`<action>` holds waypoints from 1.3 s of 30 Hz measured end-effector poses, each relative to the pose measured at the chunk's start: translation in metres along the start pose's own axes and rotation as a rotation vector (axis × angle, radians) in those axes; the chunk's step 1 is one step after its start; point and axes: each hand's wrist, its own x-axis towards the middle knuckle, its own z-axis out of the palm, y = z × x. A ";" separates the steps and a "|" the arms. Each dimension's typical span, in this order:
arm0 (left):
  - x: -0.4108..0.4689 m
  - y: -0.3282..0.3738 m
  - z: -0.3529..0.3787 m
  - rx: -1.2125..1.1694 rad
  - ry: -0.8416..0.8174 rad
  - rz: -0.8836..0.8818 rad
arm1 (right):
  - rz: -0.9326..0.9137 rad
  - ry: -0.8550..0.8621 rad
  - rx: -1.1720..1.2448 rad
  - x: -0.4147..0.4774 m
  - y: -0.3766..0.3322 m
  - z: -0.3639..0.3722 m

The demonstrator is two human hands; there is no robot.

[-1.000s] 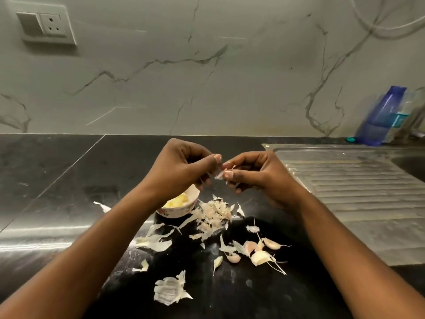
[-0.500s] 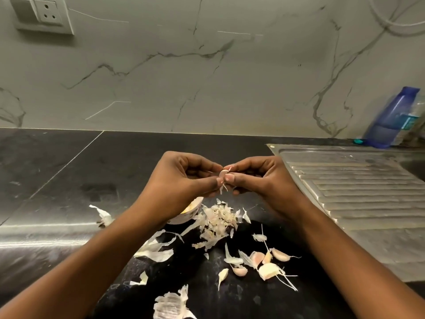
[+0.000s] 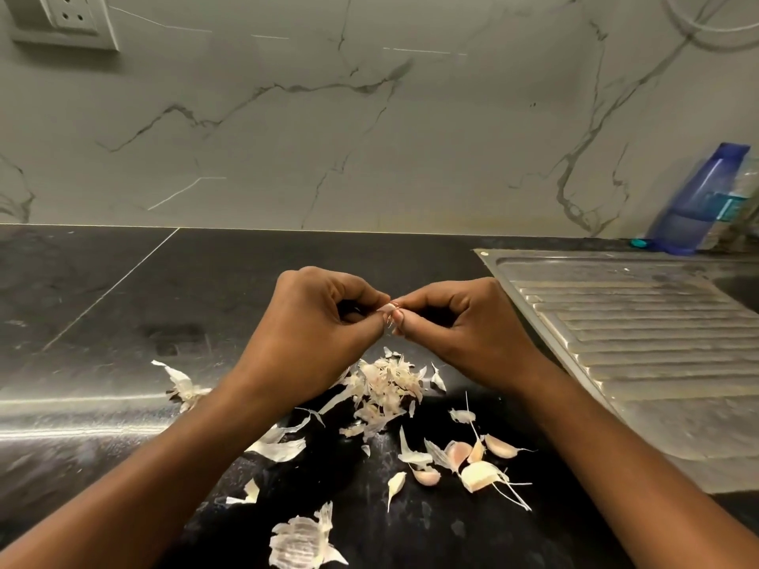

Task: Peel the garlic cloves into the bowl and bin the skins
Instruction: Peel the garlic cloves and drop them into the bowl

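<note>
My left hand (image 3: 312,326) and my right hand (image 3: 464,326) meet above the black counter, and both pinch one small garlic clove (image 3: 388,308) between fingertips and thumbs. Thin strands of skin hang from the clove. Under the hands lies a heap of loose skins (image 3: 386,388). Several unpeeled cloves (image 3: 476,466) lie nearer me, to the right of the heap. My left hand and wrist hide the bowl in this view.
More skin scraps lie at the left (image 3: 182,384) and at the near edge (image 3: 302,542). A steel sink drainboard (image 3: 640,347) fills the right side. A blue bottle (image 3: 694,203) stands against the marble wall. A wall socket (image 3: 70,18) sits top left.
The hands have drawn closer together on the clove. The view has tilted, and the bowl seen earlier under my left hand is now hidden.
</note>
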 end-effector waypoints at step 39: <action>0.007 -0.002 -0.002 -0.286 -0.023 -0.060 | 0.025 0.156 0.117 -0.003 -0.014 0.003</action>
